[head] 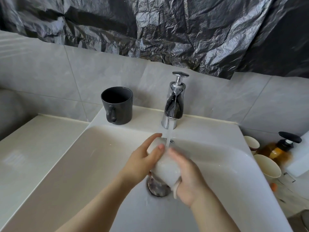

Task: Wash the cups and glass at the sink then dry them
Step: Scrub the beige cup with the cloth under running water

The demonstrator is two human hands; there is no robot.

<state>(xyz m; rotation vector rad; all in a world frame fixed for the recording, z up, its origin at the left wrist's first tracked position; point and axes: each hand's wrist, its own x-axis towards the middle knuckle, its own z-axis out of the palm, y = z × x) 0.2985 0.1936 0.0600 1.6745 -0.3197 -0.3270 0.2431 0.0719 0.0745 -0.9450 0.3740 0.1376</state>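
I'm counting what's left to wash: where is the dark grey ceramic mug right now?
In the head view, the dark grey ceramic mug stands upright on the back ledge of the white sink, left of the chrome tap.

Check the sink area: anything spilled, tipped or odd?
Nothing spilled or broken. Left hand and right hand grip the white cup under the tap; the black mug stands upright. Oddities: a crinkled black plastic sheet hangs above the wall tiles, and the amber pump bottle far right looks tilted, perhaps lens distortion.

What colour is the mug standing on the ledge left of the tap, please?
The mug is dark grey, almost black, seen clearly in the head view.
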